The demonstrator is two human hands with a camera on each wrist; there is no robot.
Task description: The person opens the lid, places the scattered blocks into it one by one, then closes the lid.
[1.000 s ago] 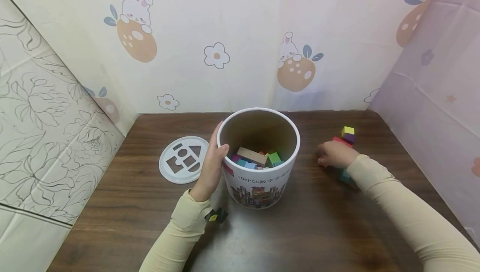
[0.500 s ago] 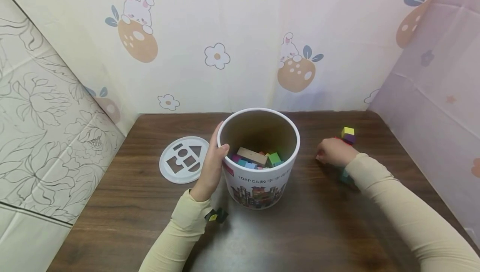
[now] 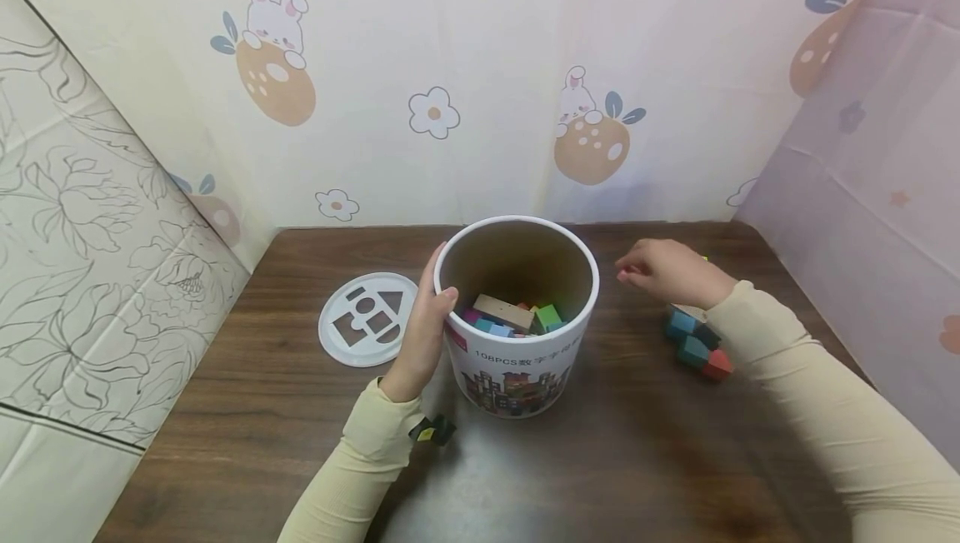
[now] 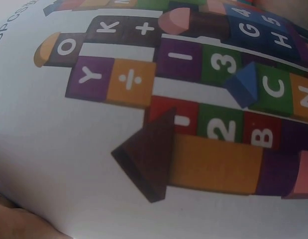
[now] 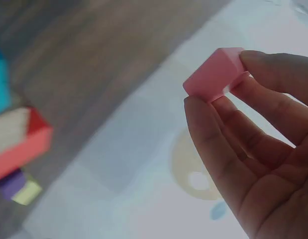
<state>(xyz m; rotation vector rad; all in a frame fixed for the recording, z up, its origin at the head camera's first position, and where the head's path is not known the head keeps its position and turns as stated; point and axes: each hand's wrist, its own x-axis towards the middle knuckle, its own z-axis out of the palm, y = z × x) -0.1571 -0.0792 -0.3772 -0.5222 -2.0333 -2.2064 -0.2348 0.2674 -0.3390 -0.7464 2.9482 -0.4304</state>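
A white bucket (image 3: 517, 372) stands upright on the table, with colored wooden blocks (image 3: 504, 311) lying inside. My left hand (image 3: 420, 331) grips its left side, thumb hooked over the rim; the left wrist view is filled by the bucket's printed wall. My right hand (image 3: 671, 272) is raised above the table to the right of the bucket. In the right wrist view, its thumb and fingers pinch a pink block (image 5: 213, 74) with a cutout in its underside. The head view does not clearly show that block.
Loose blocks (image 3: 693, 343) lie on the table below my right wrist; a red block (image 5: 27, 149) and a purple-and-yellow pair (image 5: 19, 186) show in the right wrist view. Left of the bucket is a white lid (image 3: 360, 335) with shaped holes. A patterned curtain (image 3: 480, 43) hangs behind.
My right hand has lifted from the block pile and shifted slightly left and away, uncovering blue, green and red blocks. My left hand and the bucket have stayed put.
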